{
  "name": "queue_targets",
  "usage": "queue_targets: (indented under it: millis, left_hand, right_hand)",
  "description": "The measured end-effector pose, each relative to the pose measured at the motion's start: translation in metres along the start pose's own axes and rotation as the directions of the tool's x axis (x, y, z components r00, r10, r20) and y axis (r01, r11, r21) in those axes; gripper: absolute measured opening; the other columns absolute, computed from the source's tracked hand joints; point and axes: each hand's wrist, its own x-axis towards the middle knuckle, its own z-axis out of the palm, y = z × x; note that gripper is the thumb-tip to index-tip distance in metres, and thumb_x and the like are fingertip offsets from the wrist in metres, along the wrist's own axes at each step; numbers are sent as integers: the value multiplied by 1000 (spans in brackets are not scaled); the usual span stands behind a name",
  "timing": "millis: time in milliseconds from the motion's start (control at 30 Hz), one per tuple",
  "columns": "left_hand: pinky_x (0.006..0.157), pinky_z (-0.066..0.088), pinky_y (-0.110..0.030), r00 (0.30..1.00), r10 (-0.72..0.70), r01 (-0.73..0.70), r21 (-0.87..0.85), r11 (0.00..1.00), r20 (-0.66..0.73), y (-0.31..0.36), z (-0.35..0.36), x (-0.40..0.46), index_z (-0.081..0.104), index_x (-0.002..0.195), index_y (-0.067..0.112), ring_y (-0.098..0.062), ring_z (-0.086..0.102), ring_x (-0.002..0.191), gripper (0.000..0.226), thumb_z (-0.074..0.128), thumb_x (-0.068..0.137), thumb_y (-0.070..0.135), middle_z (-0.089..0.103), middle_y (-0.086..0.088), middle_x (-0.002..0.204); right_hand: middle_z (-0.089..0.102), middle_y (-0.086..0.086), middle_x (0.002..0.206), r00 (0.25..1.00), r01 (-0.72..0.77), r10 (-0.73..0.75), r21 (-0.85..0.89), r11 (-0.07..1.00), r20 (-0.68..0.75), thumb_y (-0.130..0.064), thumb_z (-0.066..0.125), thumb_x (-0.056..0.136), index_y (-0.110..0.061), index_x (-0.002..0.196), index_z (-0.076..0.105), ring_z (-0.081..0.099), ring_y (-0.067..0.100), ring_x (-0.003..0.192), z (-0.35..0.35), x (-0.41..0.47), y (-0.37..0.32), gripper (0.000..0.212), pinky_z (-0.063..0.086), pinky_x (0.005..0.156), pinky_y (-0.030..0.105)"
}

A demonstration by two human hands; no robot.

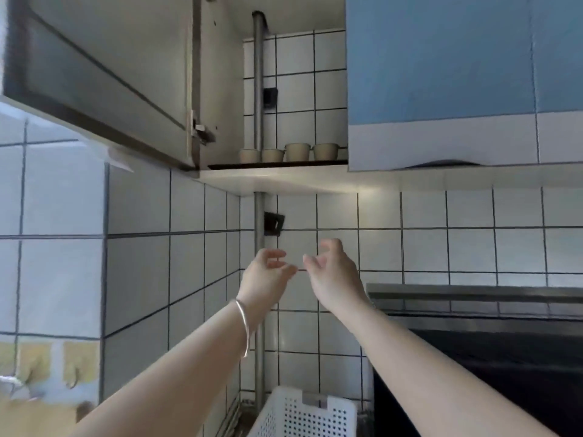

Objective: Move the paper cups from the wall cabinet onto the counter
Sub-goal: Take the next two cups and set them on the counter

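Note:
Several beige paper cups stand in a row on the bottom shelf of the wall cabinet, whose left door hangs wide. Both arms are raised in front of the tiled wall, well below the shelf. My left hand, a silver bangle on its wrist, has its fingers curled apart and holds nothing. My right hand is close beside it, fingers spread, also holding nothing. Neither hand touches a cup. The counter itself is out of view.
A blue cabinet door stays closed on the right. A vertical metal pipe runs down the corner through the cabinet. A white perforated basket sits below. A dark range hood juts out at lower right.

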Motion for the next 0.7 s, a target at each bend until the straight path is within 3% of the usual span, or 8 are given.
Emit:
queue_targets:
  millis: [200, 300, 433, 533, 700]
  left_hand:
    - [88, 53, -38, 977, 207, -206, 7, 978, -46, 53, 11, 75, 53, 118, 18, -20, 62, 91, 34, 59, 85, 17, 59, 4, 94]
    - [76, 53, -32, 954, 290, -288, 27, 957, -74, 76, 12, 111, 52, 118, 21, -14, 59, 78, 33, 59, 85, 19, 58, 6, 91]
    - [83, 52, -30, 903, 408, -402, 69, 913, -134, 101, 13, 157, 56, 112, 19, -18, 62, 94, 30, 62, 82, 17, 62, 5, 92]
    - [76, 50, -25, 873, 466, -458, 85, 885, -141, 113, 20, 189, 55, 103, 25, -16, 63, 93, 24, 63, 81, 22, 64, 1, 99]
    - [62, 43, -19, 833, 537, -508, 202, 837, -133, 125, 33, 246, 57, 113, 19, -17, 60, 90, 30, 58, 83, 22, 59, 3, 99]
  right_hand:
    - [59, 7, 126, 981, 158, -157, 3, 987, -113, -30, 46, 94, -15, 134, 38, 58, 25, 109, -5, 92, -10, 43, 37, 77, 24]
    - [58, 5, 127, 956, 228, -227, -12, 973, -185, -27, 46, 94, -16, 135, 39, 58, 23, 109, -4, 129, -21, 43, 36, 77, 23]
    - [57, 5, 126, 909, 310, -311, -49, 949, -276, -25, 48, 94, -14, 132, 41, 57, 20, 102, -7, 175, -39, 40, 34, 74, 22]
    - [57, 6, 126, 876, 346, -358, -96, 933, -324, -26, 50, 92, -14, 131, 43, 57, 22, 105, -8, 206, -50, 41, 32, 73, 23]
    - [54, 9, 129, 872, 305, -313, -81, 949, -376, -19, 47, 94, -11, 129, 44, 54, 25, 110, -6, 256, -61, 37, 33, 77, 24]
